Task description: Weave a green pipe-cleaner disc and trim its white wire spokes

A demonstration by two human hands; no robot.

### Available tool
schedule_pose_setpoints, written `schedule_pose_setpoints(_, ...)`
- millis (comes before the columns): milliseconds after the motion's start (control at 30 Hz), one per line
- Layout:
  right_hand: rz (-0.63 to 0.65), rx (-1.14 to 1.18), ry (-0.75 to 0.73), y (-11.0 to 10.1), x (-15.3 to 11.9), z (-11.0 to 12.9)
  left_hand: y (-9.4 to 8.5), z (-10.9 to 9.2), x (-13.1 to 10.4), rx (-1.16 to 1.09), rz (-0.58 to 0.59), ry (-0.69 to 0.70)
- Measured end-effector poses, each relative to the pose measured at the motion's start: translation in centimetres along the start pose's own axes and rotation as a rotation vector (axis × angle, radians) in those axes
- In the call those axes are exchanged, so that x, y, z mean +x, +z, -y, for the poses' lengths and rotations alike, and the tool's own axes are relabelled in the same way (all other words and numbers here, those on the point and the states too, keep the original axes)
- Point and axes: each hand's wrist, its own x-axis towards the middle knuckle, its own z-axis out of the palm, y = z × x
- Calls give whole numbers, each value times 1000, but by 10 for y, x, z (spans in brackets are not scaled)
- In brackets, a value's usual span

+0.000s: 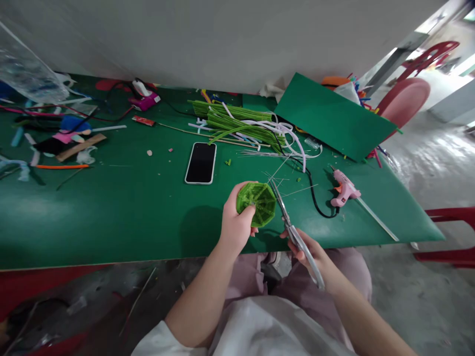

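My left hand (pixel 238 217) grips a green fuzzy piece with several flat sides, shaped like a small bowl (pixel 262 210), its thumb pressed inside. In my right hand (pixel 309 254) is a pair of scissors (pixel 291 230) with pale grey handles. The blades point up and away, right beside the bowl's right rim; whether they touch it I cannot tell. Thin wires (pixel 297 192) lie on the green table just beyond the blade tips. Small green scraps (pixel 227 162) are scattered near the phone.
Behind my hands lies a bundle of green pipe cleaners (pixel 237 121) with white strips. A phone (pixel 201 163) rests left of it. To the right are a pink glue gun (pixel 344 188) with its cord and a green board (pixel 334 116). A small doll (pixel 69 133) lies far left.
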Motion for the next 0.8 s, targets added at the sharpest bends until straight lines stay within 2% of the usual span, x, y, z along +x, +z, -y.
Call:
schedule_pose_setpoints(167,-20,7,-45,0,1,1,4,2,0,-37,3,-29)
schedule_pose_setpoints(800,-8,30,-9,1,0,0,8,-2,-3,-16,26,-19)
